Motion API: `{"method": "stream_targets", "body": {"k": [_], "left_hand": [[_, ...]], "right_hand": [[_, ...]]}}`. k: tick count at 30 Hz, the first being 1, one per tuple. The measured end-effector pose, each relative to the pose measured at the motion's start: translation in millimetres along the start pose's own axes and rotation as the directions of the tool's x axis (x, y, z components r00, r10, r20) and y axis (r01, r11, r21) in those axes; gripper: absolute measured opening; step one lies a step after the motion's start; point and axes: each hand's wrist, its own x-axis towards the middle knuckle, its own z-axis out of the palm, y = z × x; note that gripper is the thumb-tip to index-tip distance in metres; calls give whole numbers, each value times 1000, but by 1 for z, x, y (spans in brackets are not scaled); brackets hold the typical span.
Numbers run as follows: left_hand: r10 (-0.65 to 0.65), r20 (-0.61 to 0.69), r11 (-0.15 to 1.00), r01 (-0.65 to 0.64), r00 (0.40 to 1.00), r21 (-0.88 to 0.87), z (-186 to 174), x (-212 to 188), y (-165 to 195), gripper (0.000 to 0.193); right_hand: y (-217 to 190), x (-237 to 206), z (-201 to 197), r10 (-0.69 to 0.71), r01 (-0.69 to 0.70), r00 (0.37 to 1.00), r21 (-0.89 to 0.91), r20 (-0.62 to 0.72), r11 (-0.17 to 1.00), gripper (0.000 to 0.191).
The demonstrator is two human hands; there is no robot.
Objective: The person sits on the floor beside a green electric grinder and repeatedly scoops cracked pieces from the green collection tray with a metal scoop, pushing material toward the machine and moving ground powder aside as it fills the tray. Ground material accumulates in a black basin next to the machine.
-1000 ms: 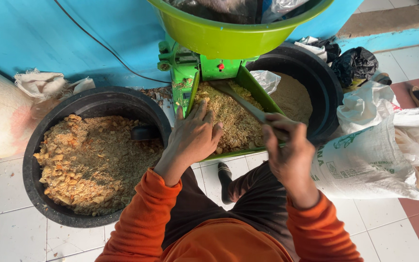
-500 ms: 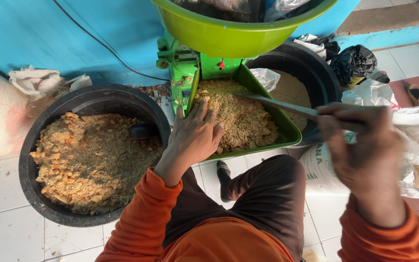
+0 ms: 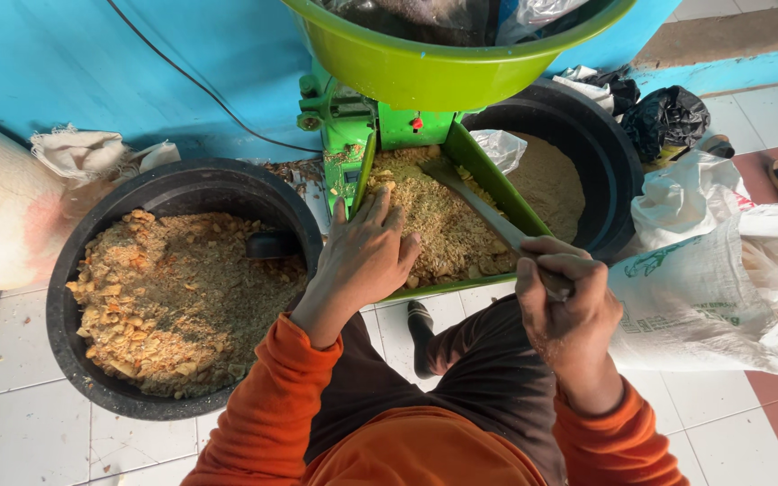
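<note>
While left hand (image 3: 366, 256) rests flat, unclenched, on coarse yellow-brown meal (image 3: 438, 225) in green metal chute tray (image 3: 497, 184), right hand (image 3: 565, 301) grips grey stick (image 3: 483, 211) tight. Step judged: raking meal down. Next move calls for short, controlled pull toward tray lip.

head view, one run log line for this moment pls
left hand: flat on crumbly feed in green tray | right hand: grips long tool, tip in feed | black tub at left: coarse mix

My left hand (image 3: 366, 256) rests flat on the crumbly meal in the green tray (image 3: 488, 171); my right hand (image 3: 565, 301) grips a grey stick (image 3: 479, 202) poking into it, black tubs either side.
</note>
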Motion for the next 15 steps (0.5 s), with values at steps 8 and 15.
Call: {"method": "stream_targets", "body": {"k": [8,15], "left_hand": [[-23,41,1000,23,999,-10,-3,1,0,53],[-37,58,999,39,998,-29,-4,1,1,53]], "right_hand": [[6,-2,23,5,-10,995,48,100,999,26],[9,-1,38,7,-17,994,92,112,996,26]]}}
